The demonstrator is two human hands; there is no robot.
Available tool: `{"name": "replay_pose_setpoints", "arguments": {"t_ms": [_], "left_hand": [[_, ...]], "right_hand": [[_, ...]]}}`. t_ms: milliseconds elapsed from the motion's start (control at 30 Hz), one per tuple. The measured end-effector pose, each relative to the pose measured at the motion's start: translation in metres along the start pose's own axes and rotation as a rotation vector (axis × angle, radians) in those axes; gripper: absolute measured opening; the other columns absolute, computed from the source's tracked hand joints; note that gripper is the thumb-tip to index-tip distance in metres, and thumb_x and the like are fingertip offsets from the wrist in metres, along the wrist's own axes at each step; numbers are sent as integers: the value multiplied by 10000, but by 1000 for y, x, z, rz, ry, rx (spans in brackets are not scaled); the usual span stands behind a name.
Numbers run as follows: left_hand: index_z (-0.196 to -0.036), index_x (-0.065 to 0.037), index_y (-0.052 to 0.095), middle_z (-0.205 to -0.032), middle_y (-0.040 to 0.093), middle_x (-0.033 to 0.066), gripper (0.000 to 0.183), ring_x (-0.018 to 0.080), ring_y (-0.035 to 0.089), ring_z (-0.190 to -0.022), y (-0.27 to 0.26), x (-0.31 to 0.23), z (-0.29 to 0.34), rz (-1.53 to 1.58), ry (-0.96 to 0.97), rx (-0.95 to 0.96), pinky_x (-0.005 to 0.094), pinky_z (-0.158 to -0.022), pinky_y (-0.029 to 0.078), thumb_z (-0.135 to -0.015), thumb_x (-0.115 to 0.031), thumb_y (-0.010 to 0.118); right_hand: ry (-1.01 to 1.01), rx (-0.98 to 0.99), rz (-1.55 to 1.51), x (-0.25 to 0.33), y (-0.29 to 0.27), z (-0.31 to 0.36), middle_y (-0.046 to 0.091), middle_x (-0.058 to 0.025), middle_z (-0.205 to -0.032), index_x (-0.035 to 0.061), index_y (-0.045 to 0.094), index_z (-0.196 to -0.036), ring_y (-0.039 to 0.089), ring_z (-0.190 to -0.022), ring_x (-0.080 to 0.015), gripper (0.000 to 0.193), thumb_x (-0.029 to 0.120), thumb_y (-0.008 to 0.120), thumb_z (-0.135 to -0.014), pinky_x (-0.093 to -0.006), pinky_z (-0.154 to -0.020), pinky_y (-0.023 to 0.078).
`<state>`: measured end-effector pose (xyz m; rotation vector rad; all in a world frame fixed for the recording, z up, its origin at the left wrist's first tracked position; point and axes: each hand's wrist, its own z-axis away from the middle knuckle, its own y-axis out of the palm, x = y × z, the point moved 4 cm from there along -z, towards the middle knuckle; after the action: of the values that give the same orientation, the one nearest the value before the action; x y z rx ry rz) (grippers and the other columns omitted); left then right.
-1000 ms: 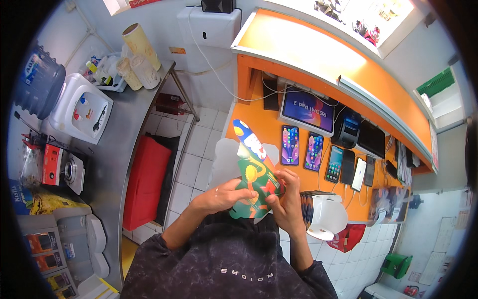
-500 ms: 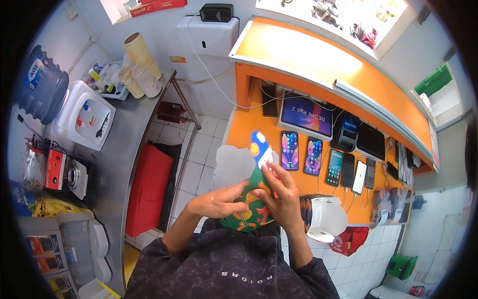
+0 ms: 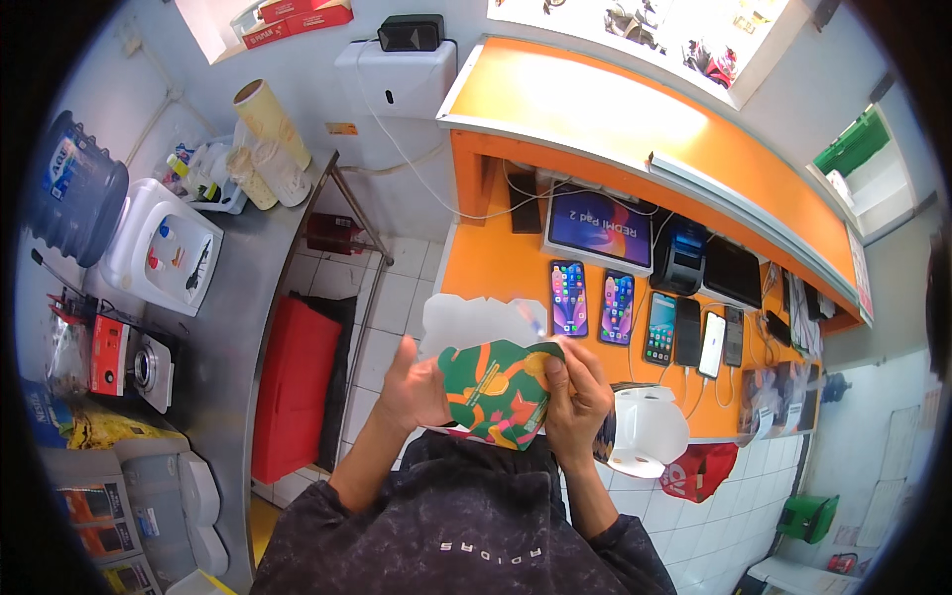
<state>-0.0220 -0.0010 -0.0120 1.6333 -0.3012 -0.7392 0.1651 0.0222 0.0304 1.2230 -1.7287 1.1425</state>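
A green cardboard piece with orange, yellow and pink shapes is held up in front of my chest, its printed face showing and its top edge angled. My right hand pinches its right corner between thumb and fingers. At the left edge my left hand rests with the thumb raised and apart, the other fingers partly hidden against the card. Behind it on the orange desk lies a white scalloped card blank. A blurred blue and white strip shows above the green card's top edge. Nested white-lined paper boxes lie right of my right hand.
Several phones, one of them nearest the card, lie in a row on the orange desk. Behind them are a tablet box and a black card machine. Left stands a steel table with a water dispenser.
The green card has turned so its printed face is broad and level. My left hand has moved left, opening its thumb. My right hand has moved lower, to the card's right corner.
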Motion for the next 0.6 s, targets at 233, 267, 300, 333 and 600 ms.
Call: {"name": "replay_pose_setpoints", "arguments": {"t_ms": [233, 267, 300, 333, 600], "left_hand": [[-1275, 38, 540, -1193, 628, 86, 403, 150, 590, -1084, -1, -7, 15, -549, -208, -348, 311, -927, 492, -900, -50, 656], [-1276, 36, 540, -1191, 629, 87, 402, 151, 591, -1078, 0, -8, 17, -609, -266, -399, 311, -926, 492, -902, -54, 655], [-1277, 34, 539, -1189, 629, 88, 400, 152, 593, -1073, 2, -9, 17, -643, -276, -390, 310, -924, 493, -905, -58, 653], [-1278, 32, 539, -1187, 630, 88, 399, 152, 594, -1067, 3, -9, 17, -675, -283, -373, 310, -923, 493, -908, -62, 652], [-1254, 19, 565, -1138, 643, 75, 394, 152, 584, -1045, 7, -3, 10, -767, -278, -274, 312, -905, 484, -890, -79, 678]], "right_hand": [[-277, 204, 157, 5, -1, 8, 643, -135, -1081, 74, 724, -1096, 629, -953, -271, 265, 36, 721, -834, -340, -756, 525], [-237, 281, 147, 3, -3, 9, 636, -137, -1104, 86, 726, -1100, 626, -980, -278, 267, 44, 720, -837, -349, -772, 524], [-208, 341, 31, 1, -5, 7, 618, -143, -1149, 107, 727, -1113, 596, -1075, -292, 262, 86, 718, -852, -367, -811, 517], [-202, 381, -2, 2, -6, 7, 614, -145, -1158, 103, 727, -1114, 588, -1094, -293, 256, 100, 717, -859, -373, -823, 515], [56, 756, -6, 17, -13, -2, 490, -138, -1212, 114, 661, -1176, 603, -1067, -297, 333, 120, 729, -850, -368, -865, 520]]}}
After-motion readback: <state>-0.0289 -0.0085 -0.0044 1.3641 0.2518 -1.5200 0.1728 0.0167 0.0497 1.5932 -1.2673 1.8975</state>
